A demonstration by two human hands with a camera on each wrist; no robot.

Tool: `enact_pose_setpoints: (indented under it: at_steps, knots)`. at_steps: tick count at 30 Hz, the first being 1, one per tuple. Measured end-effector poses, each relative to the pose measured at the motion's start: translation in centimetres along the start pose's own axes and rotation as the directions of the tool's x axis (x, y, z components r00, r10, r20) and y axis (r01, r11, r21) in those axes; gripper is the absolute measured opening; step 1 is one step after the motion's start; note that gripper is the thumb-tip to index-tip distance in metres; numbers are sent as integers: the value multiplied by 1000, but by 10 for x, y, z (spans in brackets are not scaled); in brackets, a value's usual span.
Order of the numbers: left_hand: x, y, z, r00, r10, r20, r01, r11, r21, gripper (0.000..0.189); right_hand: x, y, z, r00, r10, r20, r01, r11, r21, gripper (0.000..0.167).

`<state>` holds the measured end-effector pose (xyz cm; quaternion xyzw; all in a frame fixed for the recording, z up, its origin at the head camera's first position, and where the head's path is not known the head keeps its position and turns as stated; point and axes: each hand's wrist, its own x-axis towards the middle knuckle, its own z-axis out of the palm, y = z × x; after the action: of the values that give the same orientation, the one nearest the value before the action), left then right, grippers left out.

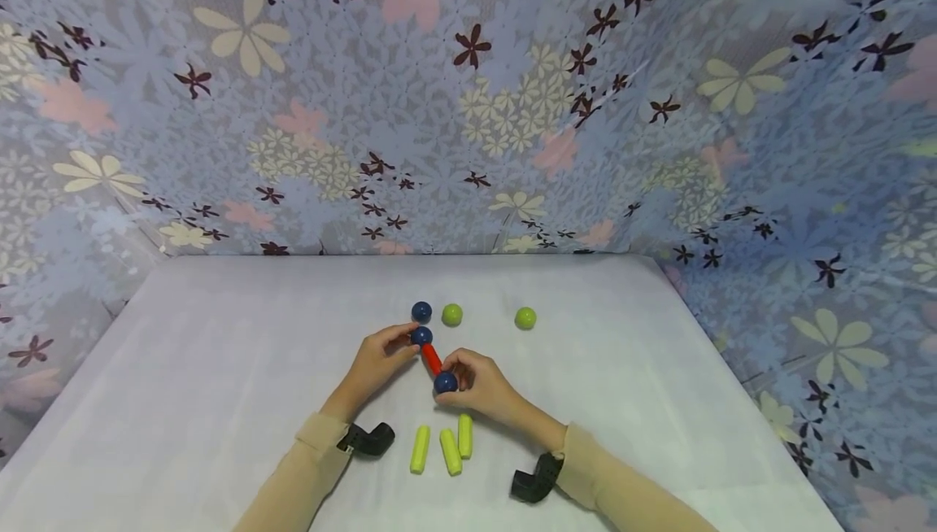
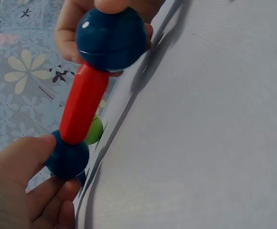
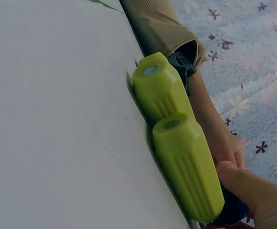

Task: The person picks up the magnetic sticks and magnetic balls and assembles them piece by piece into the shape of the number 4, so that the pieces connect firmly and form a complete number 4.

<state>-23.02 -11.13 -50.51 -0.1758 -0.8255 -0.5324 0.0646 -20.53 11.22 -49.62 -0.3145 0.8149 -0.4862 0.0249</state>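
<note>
A red rod [image 1: 432, 359] joins two dark blue balls, one at each end. My left hand [image 1: 379, 359] pinches the far blue ball [image 1: 421, 336] between thumb and fingers. Around the near blue ball [image 1: 445, 383] curl the thumb and fingers of my right hand [image 1: 479, 385]. In the left wrist view the red rod [image 2: 84, 104] runs straight between the balls, each held by a hand. The right wrist view shows only a bit of dark blue ball [image 3: 233, 208] by my right thumb, behind a yellow-green rod [image 3: 188, 167].
Beyond my hands lie another blue ball [image 1: 420, 311] and two green balls, one near it [image 1: 452, 315] and one farther right [image 1: 525, 318]. Three yellow-green rods [image 1: 450, 451] lie between my forearms on the white table [image 1: 220, 369]. Floral cloth [image 1: 410, 109] hangs behind and beside it.
</note>
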Motion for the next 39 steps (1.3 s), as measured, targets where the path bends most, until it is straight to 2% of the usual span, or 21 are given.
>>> enact_pose_setpoints:
  at_steps: [10, 17, 30, 34, 39]
  knots:
    - [-3, -2, 0, 997, 37, 72, -36, 999, -15, 44, -1, -1, 4, 1000, -1, 24, 2, 999, -36, 35]
    - [-3, 0, -1, 993, 54, 108, -55, 998, 8, 48, -1, -5, 8, 999, 20, 27, -18, 999, -50, 35]
    - [-4, 1, 0, 992, -20, 128, 19, 1000, 12, 59, -5, -8, 7, 997, -3, 82, 7, 999, -53, 38]
    - [-4, 2, 0, 991, 31, 128, -35, 999, 29, 59, -5, -6, 6, 996, -17, 91, 23, 998, -63, 38]
    - [-5, 1, 2, 987, 91, 131, -101, 992, 72, 48, -6, -5, 2, 990, -60, 127, 69, 995, -68, 37]
